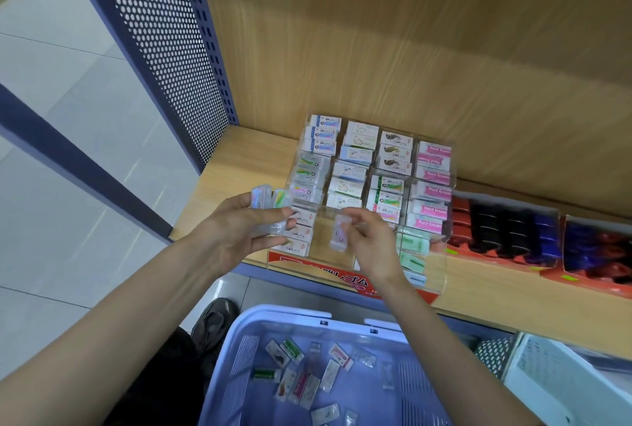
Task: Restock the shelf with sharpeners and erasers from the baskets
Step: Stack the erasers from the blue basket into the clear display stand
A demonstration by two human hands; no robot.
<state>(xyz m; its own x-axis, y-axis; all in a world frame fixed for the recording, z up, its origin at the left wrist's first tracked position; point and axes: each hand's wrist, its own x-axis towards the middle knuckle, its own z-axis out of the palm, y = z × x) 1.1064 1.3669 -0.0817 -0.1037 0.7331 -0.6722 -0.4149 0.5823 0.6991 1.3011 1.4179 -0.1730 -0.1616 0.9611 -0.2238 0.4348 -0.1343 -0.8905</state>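
Note:
A clear acrylic display rack [441, 256] on the wooden shelf [239, 165] holds rows of boxed erasers in compartments. My left hand [236, 230] grips a small bunch of clear-wrapped erasers [270, 201] at the rack's left edge. My right hand [369, 244] pinches a single wrapped eraser [338, 235] over an empty front compartment of the rack. Below, a lilac basket [273, 318] holds several loose erasers scattered on its bottom.
Red, black and blue items fill cardboard trays [506, 230] to the right on the shelf. A white basket [554, 371] stands at the lower right. A perforated blue side panel [164, 32] bounds the shelf's left. My shoe [213, 321] rests on the tiled floor.

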